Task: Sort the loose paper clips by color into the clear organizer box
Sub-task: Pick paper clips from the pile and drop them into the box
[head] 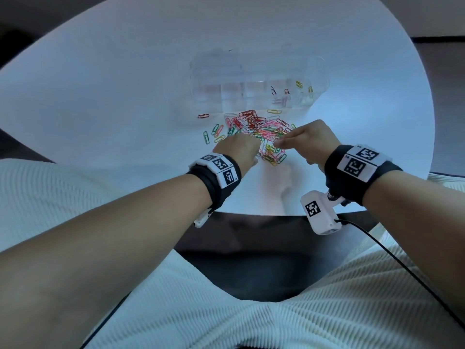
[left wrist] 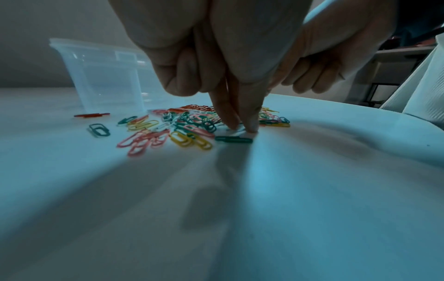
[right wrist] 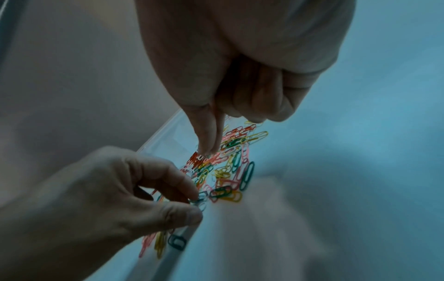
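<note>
The paper clips (head: pixel 259 132) lay in a loose heap of red, pink, yellow, green and white on the round white surface (head: pixel 125 71), just in front of the clear organizer box (head: pixel 251 79). Nearest the person, the left hand (head: pixel 237 149) reached down at the near left edge of the heap, its thumb and forefinger brought together in a pinching grip on the surface; in the right wrist view something pale and clip-like showed between those fingertips (right wrist: pixel 195 205), though the blur left it unclear what colour it was or whether it was truly held. A dark green clip (left wrist: pixel 234 139) lay flat just in front of the left fingertips. The right hand (head: pixel 307 139) hung over the near right part of the heap, two straight fingers (right wrist: pixel 210 136) pointing down and touching the clips, the others curled in, with nothing gripped. A few stray clips lay apart to the left of the heap, among them a red clip (head: pixel 203 116) near the box. Farther off, the box stood open-topped, with some yellow and purple clips in its right-hand compartments.
</note>
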`<state>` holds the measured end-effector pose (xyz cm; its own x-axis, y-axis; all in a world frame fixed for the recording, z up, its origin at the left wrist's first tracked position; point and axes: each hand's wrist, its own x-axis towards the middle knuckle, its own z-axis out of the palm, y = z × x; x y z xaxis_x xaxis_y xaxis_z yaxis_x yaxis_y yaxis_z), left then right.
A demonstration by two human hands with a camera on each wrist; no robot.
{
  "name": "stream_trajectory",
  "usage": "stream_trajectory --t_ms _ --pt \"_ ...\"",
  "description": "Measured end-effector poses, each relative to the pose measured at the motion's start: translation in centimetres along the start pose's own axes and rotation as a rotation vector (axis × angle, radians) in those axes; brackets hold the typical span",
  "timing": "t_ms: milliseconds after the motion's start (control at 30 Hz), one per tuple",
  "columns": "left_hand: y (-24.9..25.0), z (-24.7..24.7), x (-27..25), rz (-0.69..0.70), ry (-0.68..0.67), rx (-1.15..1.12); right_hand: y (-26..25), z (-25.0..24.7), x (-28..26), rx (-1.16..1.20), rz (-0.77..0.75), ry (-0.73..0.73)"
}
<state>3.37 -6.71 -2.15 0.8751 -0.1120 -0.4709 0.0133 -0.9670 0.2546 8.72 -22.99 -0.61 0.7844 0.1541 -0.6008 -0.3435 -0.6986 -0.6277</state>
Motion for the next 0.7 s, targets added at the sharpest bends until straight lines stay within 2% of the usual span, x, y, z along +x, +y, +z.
stream_trajectory --t_ms 100,333,533,700 --pt "-0.1 0.0 0.1 -0.030 0.012 -0.053 0.1 -0.2 0.0 0.118 0.056 -0.007" --pt "-0.1 0.2 0.3 0.003 -0.001 0.017 -0.1 0.0 0.0 0.539 0.174 -0.168" --pt "-0.2 0.2 0.3 -0.001 0.000 0.032 0.0 0.5 -0.3 0.526 0.162 -0.254" --pt "-1.1 0.5 0.3 0.015 0.010 -0.044 0.4 0.8 -0.4 0.538 0.150 -0.276"
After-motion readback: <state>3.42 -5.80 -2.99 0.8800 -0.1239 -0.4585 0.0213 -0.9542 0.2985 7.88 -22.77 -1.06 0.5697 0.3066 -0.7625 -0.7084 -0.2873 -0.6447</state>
